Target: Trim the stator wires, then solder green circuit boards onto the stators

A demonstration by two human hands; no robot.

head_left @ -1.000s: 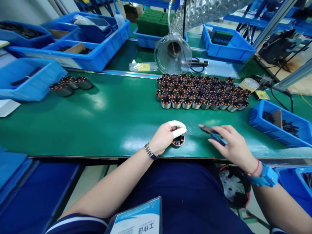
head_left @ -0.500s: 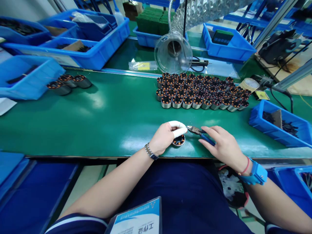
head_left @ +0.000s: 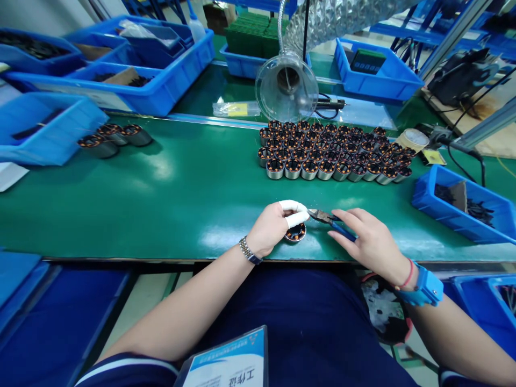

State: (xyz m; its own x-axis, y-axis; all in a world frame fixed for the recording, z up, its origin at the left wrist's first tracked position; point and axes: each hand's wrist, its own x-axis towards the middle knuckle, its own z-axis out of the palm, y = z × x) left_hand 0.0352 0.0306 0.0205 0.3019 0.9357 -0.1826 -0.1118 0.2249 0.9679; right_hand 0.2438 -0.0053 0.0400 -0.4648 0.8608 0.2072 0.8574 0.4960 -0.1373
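White finger cots cover the thumb and a finger of my left hand (head_left: 272, 226). Those fingertips are pinched together just above a motor stator (head_left: 295, 232), a metal ring with copper windings inside, which sits near the bench's front edge. Whatever is in the pinch is too small to make out. In my right hand (head_left: 368, 239) are cutting pliers (head_left: 326, 217) with blue handles, held between thumb and fingers. Their jaws point left and meet the left fingertips. Part of the stator is hidden behind my left hand.
Several rows of stators (head_left: 334, 153) stand behind my hands, under a clear fume hood (head_left: 287, 88). At the right is a blue bin (head_left: 463, 207) with black parts. Several more stators (head_left: 115, 138) stand at the left beside a blue bin (head_left: 48, 129).
The plier jaws have shifted very slightly left, closer against the left fingertips. My left hand and the stator have stayed in place.
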